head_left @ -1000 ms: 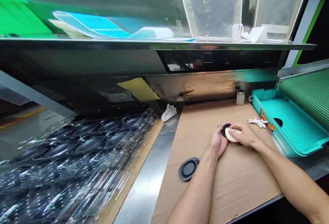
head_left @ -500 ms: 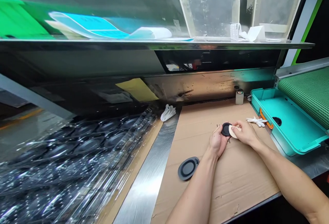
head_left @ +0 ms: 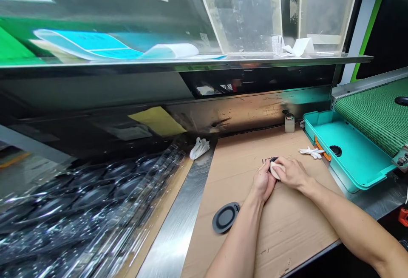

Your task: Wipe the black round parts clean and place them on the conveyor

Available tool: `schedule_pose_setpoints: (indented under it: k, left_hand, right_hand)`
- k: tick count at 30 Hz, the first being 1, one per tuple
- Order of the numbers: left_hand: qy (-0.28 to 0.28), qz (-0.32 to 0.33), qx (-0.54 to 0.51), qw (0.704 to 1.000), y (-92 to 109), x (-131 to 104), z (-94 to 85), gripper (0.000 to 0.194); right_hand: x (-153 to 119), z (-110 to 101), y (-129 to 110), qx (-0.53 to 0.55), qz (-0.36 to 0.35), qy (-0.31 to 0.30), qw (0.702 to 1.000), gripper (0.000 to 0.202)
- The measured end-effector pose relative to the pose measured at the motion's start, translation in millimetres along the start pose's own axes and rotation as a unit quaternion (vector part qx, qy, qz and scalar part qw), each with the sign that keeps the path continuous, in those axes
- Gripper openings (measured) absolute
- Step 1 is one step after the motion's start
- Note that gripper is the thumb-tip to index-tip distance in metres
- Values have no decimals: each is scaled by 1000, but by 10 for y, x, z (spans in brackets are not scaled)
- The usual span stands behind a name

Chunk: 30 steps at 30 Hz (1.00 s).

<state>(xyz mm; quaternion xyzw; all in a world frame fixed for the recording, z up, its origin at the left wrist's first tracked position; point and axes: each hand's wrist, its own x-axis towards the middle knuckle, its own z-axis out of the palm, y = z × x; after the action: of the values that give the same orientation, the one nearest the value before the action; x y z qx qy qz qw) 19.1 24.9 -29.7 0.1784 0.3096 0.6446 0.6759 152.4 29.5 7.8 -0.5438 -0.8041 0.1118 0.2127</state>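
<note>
My left hand point(head_left: 263, 181) is closed round a black round part point(head_left: 273, 159), of which only the far edge shows. My right hand point(head_left: 292, 172) pinches a cream-white round pad point(head_left: 276, 170) and presses it over the part's face. Both hands are held together above the cardboard sheet point(head_left: 236, 167). A larger dark grey round lid-like piece point(head_left: 225, 217), with a small tab at its edge, lies on the cardboard left of my left forearm.
To the right stands a teal tray point(head_left: 357, 182) with a black ring-like part point(head_left: 335, 151) inside. Behind it a green conveyor belt point(head_left: 376, 103) carries a dark part point(head_left: 402, 100). White gloves point(head_left: 310, 152) and a small bottle point(head_left: 289, 123) lie near. Clear plastic trays point(head_left: 95, 197) fill the left.
The white pad has moved from beside the black part to over it, covering most of it. A dark part has come into view on the belt as the camera turned slightly right.
</note>
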Motion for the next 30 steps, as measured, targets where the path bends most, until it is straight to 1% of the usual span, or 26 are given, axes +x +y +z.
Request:
schedule_pose_setpoints:
  k: [1, 2, 4, 6, 8, 12, 15, 18, 20, 23, 27, 30]
  left_hand:
    - [6, -1, 1, 1000, 4, -5, 6, 27]
    - [8, -2, 5, 1000, 11, -13, 12, 26]
    - [4, -10, 16, 1000, 35, -33, 25, 27]
    - [-3, -28, 17, 999, 78, -59, 40, 29]
    - [-7, -53, -1, 999, 137, -88, 57, 33]
    - [-9, -99, -68, 993, 256, -152, 88, 41]
    - [-25, -113, -110, 987, 304, -191, 99, 42]
    - [-31, -116, -130, 984, 317, -202, 99, 40]
    - [-26, -121, -134, 983, 320, -193, 93, 41]
    - [-20, -128, -136, 982, 334, -167, 76, 46]
    - [-3, -111, -150, 982, 369, -145, 38, 55]
    - [4, -101, -140, 985, 369, -153, 16, 63]
  right_hand:
    - [9, -5, 22, -2, 1, 0, 1000, 24]
    - [24, -13, 55, -8, 16, 12, 1000, 25]
    - [68, -35, 150, -21, 60, 56, 996, 28]
    - [109, -55, 259, -15, 86, 88, 992, 29]
    - [130, -60, 342, 1, 96, 97, 991, 29]
    - [122, -31, 380, 9, 89, 73, 993, 29]
    - [113, -27, 360, -3, 92, 47, 995, 29]
    - [115, -50, 349, -16, 102, 38, 994, 31]
    - [112, -62, 346, -18, 94, 40, 995, 31]
    - [98, -61, 336, -33, 69, 43, 996, 29]
    - [81, -55, 299, -64, 58, 40, 995, 33]
    - [83, -99, 266, -55, 47, 2, 997, 33]
